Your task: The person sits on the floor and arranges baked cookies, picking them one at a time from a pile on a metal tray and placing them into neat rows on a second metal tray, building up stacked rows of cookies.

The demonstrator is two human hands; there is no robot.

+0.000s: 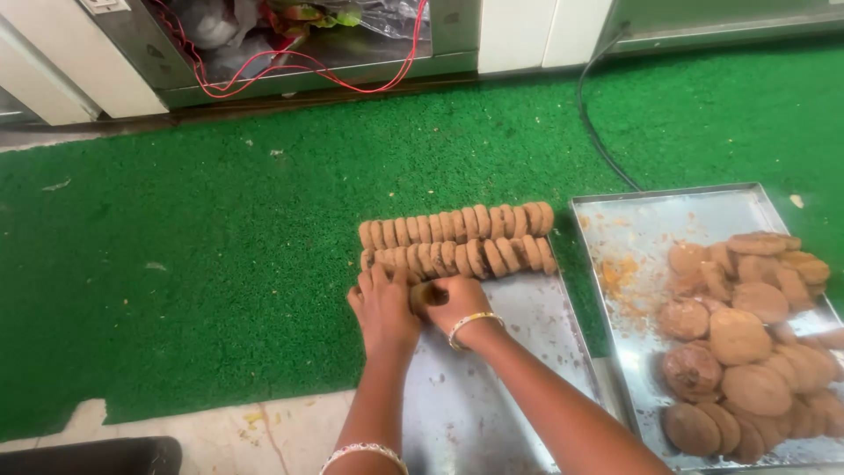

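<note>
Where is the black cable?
In the head view, the black cable runs across the green mat at upper right, ending by the far edge of the right tray of cookies.

Both forearms reach forward from the lower edge of the view and converge. The left hand (384, 308) lies palm down, fingers together and pointing ahead. The right hand (454, 301) is curled beside it, fingers bent inward, the two hands touching. Each wrist wears a bangle.
</note>
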